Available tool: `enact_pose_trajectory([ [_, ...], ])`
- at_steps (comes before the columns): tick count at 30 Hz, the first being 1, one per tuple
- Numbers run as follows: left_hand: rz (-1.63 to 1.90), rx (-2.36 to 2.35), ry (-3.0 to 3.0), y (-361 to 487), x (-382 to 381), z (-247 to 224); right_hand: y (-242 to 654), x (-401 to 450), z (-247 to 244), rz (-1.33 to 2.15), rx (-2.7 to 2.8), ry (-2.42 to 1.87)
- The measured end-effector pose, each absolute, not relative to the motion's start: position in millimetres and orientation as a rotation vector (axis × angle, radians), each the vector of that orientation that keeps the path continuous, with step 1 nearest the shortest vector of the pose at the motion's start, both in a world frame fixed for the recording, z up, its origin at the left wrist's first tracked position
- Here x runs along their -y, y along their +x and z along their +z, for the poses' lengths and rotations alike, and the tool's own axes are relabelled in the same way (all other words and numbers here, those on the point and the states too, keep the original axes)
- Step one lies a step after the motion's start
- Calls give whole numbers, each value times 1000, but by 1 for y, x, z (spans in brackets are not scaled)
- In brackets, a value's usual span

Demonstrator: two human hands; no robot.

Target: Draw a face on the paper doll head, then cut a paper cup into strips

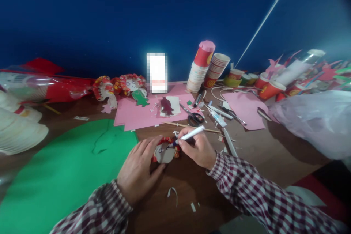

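A small white paper face craft (165,155) with a red and gold ruffled edge lies at the middle of the table, a drawn eye showing on it. My left hand (141,164) is curled around its left side, thumb below and fingers above, holding it. In my right hand (197,148) is a white marker (191,134), gripped between thumb and fingers. Its dark tip end meets the face at the upper right. Behind these lie a wooden stick (189,126) and black-handled scissors (195,117).
Green paper (68,168) covers the left of the table; pink sheets (131,113) lie behind. Stacked paper cups (197,75) stand near the blue wall, beside a bright blurred-out rectangle (157,73). A plastic bag (309,124) sits at right. Finished-looking ruffled faces (132,85) rest at back left.
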State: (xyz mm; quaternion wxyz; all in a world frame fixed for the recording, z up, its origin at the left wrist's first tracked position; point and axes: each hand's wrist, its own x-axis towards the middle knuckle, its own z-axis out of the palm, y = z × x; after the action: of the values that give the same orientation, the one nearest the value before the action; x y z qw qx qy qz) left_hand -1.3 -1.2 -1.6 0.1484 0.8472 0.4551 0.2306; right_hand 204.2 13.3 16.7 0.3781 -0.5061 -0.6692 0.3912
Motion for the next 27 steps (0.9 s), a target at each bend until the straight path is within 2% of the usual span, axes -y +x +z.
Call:
enact_pose_trajectory([
  [27, 666, -1323, 2445, -2, 1, -3, 205, -14, 18, 938, 1730, -1335],
])
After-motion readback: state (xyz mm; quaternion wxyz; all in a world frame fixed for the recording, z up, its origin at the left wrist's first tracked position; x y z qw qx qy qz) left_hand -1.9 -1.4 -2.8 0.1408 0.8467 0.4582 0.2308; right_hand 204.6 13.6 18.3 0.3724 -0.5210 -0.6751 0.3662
